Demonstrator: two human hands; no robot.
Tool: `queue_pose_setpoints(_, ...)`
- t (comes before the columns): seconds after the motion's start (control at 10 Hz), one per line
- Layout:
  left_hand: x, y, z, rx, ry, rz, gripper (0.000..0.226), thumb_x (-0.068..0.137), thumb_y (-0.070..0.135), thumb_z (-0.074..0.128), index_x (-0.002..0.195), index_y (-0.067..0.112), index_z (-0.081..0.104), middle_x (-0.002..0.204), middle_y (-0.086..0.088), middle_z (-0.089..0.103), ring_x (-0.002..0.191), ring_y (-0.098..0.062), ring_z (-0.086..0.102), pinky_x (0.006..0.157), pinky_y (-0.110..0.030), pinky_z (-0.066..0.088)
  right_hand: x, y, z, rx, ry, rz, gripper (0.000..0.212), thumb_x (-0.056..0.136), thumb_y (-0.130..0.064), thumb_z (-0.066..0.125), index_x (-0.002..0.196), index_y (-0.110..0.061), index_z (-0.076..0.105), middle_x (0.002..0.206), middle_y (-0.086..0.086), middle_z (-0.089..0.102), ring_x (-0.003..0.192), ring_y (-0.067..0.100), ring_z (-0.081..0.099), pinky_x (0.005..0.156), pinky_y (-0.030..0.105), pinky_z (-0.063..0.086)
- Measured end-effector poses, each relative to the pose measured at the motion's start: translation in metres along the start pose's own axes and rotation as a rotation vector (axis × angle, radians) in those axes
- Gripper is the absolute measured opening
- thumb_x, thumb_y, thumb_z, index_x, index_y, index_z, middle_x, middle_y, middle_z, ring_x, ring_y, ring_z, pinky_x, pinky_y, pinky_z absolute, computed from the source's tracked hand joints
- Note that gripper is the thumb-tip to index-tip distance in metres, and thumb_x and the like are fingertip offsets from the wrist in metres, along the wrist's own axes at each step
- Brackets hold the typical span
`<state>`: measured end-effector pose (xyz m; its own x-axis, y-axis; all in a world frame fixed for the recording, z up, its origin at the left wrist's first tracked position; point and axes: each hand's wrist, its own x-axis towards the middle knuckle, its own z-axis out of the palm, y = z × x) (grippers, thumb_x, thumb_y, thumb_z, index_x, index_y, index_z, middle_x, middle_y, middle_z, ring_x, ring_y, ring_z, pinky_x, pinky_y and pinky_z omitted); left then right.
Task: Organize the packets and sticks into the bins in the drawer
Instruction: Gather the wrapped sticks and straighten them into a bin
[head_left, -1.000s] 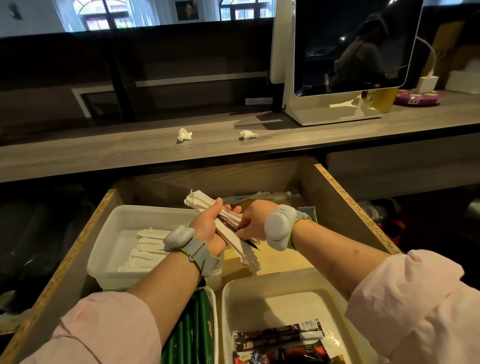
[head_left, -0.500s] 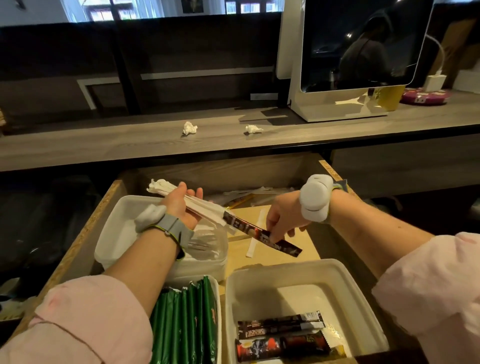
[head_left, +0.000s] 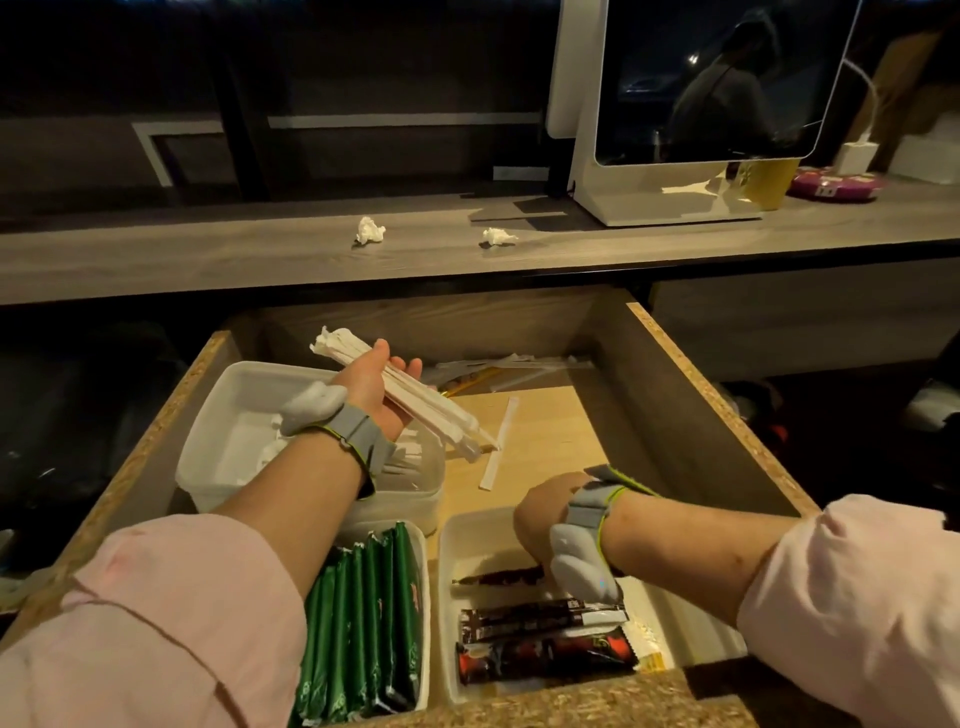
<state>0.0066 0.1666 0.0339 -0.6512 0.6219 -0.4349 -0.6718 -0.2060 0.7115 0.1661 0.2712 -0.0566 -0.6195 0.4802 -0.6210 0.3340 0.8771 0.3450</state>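
The left hand (head_left: 372, 389) gripped white sticks (head_left: 434, 414) above a bin (head_left: 244, 375); the right hand (head_left: 540, 525) hid its fingers over a dark packet (head_left: 498, 578).

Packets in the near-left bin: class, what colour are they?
The packets are green; the head view shows them best.

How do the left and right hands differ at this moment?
The left hand is raised above the far bin, while the right hand is low inside the near right bin. The left hand grips a bundle of white sticks; the right hand meets a dark packet, its fingers hidden. Both wear grey wristbands.
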Motion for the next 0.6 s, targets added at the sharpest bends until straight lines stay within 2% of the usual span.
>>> queue_pose_setpoints(0.1,-0.001,0.000,0.002,0.008,-0.008,0.000,0.029,0.099,0.034,0.042,0.080,0.012,0.048,0.074,0.003,0.046,0.074,-0.013,0.056,0.095,-0.048,0.045,-0.021,-0.003,-0.006,0.124,-0.117,-0.024,0.041,0.070,-0.053,0.074,0.101,-0.027,0.073,0.098,-0.008,0.074,0.090,0.005,0.069,0.086,0.037,0.049)
queue_pose_setpoints(0.2,-0.002,0.001,0.002,-0.006,-0.006,0.004,0.026,0.099,0.033,0.042,0.087,0.011,0.049,0.076,0.003,0.048,0.075,-0.013,0.058,0.088,-0.045,0.045,-0.078,-0.002,-0.041,0.493,-0.131,-0.117,0.022,0.090,-0.033,0.061,0.091,-0.012,0.069,0.080,-0.001,0.072,0.040,0.003,0.059,0.075,0.033,0.054)
queue_pose_setpoints(0.3,-0.003,0.003,0.002,-0.033,-0.020,0.012,0.025,0.099,0.032,0.042,0.088,0.011,0.049,0.079,0.003,0.051,0.076,-0.014,0.060,0.087,-0.043,0.045,-0.103,0.016,-0.072,0.995,0.323,-0.102,0.026,0.096,-0.028,0.050,0.095,-0.010,0.068,0.074,0.000,0.066,0.055,0.014,0.059,0.061,0.027,0.052)
queue_pose_setpoints(0.4,-0.003,0.006,0.003,-0.058,-0.027,0.029,0.025,0.099,0.033,0.042,0.084,0.013,0.048,0.076,0.003,0.050,0.075,-0.013,0.060,0.088,-0.042,0.045,-0.100,0.011,-0.087,1.728,0.612,-0.015,0.033,0.097,-0.039,0.045,0.109,-0.013,0.063,0.097,0.004,0.065,0.091,0.020,0.063,0.079,0.034,0.053)
queue_pose_setpoints(0.5,-0.003,0.012,0.004,-0.096,0.008,0.055,0.029,0.095,0.039,0.049,0.079,0.015,0.048,0.070,0.004,0.047,0.073,-0.011,0.059,0.085,-0.040,0.049,-0.083,-0.015,-0.100,2.219,0.395,-0.012,0.052,0.096,-0.053,0.037,0.131,-0.019,0.053,0.133,0.004,0.055,0.123,0.024,0.051,0.096,0.040,0.045)
queue_pose_setpoints(0.6,-0.010,0.019,0.007,-0.146,0.039,0.092,0.034,0.090,0.046,0.055,0.076,0.016,0.048,0.067,0.005,0.046,0.069,-0.009,0.057,0.072,-0.034,0.050,-0.075,-0.041,-0.121,2.450,0.256,-0.079,0.058,0.096,-0.056,0.033,0.138,-0.017,0.046,0.140,0.004,0.050,0.128,0.026,0.051,0.108,0.042,0.041)
